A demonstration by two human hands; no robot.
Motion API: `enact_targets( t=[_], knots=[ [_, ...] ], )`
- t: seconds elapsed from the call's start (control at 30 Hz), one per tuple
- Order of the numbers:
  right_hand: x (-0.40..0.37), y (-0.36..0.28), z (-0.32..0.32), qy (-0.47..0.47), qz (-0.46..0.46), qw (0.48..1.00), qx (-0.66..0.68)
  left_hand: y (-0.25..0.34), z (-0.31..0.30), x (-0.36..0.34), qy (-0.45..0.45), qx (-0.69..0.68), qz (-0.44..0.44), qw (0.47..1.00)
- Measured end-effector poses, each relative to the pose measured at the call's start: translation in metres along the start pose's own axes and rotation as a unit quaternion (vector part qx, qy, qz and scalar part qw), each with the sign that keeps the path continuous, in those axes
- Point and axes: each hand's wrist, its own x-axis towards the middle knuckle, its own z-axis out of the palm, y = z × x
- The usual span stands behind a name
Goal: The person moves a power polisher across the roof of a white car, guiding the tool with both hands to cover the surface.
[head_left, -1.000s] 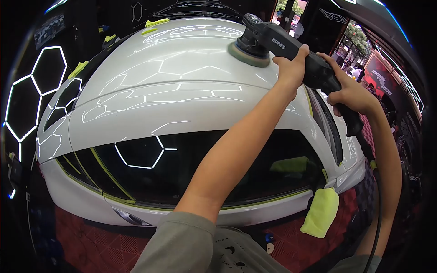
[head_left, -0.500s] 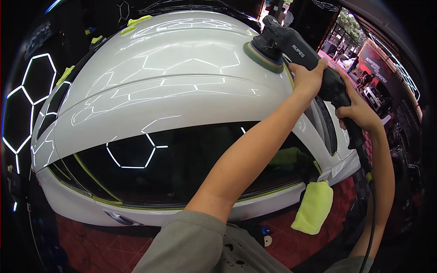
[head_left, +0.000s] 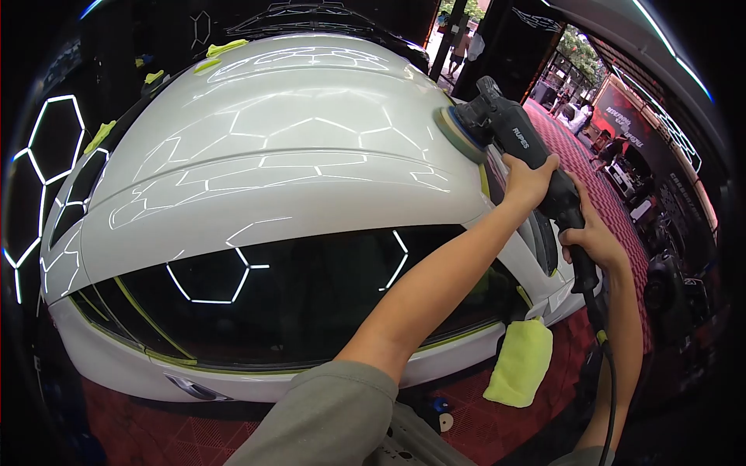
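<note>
A black RUPES car polisher (head_left: 516, 136) is held in both hands over the front edge of a white car's roof (head_left: 295, 163). Its round foam pad (head_left: 457, 135) meets the roof edge, tilted on its side. My left hand (head_left: 531, 182) wraps around the polisher's body just behind the lettering. Farther back, my right hand (head_left: 597, 238) grips the rear handle, from which a black cable (head_left: 611, 388) runs down along my right forearm. Part of the pad's contact with the roof is hard to make out.
Yellow-green masking tape lines the dark side window (head_left: 311, 299). A yellow-green towel (head_left: 519, 363) hangs over the side mirror. More cloths (head_left: 226, 48) lie along the roof's far edge. The floor (head_left: 179, 435) has red tiles. People stand in the background near an opening.
The view has shifted a little. The polisher and both hands have moved slightly toward the front edge of the roof, and the pad is tilted more steeply. Both hands keep their hold.
</note>
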Motion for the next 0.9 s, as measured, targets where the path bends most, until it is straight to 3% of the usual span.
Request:
enact_targets(
  t=[0.37,0.83,0.9],
  knots=[
    [-0.051,-0.005,0.013,0.022,0.046,0.998,0.025,0.013,-0.001,-0.053,-0.051,0.037,-0.041,0.997],
    [-0.044,-0.097,0.061,-0.014,-0.001,0.999,-0.036,0.066,-0.055,-0.054,-0.002,-0.024,0.013,1.0],
    [-0.033,-0.105,0.069,-0.024,-0.033,0.998,-0.057,0.084,-0.077,-0.059,-0.032,-0.068,0.018,0.997]
  ],
)
